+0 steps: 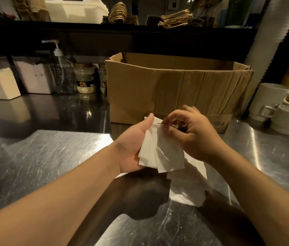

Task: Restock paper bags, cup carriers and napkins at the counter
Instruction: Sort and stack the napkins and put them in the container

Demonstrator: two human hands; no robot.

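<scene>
White napkins point(159, 153) fan out in the left hand point(131, 148), whose grip clamps them between thumb and palm just in front of the cardboard box point(175, 89). The right hand point(195, 135) pinches their top edge with curled fingertips, apparently squaring or separating the sheets. More loose napkins point(188, 189) lie on the steel desk point(51, 157) below the right wrist.

Judging from this head view, restocking is partway: a white napkin stack point(76, 10) and twine-handled paper bags point(175, 19) already sit on the dark shelf point(104, 27) behind, while the held and loose napkins remain to be placed. Cup carriers cannot be clearly identified. The box's contents are hidden by its wall, and the left fingers are hidden behind the sheets.
</scene>
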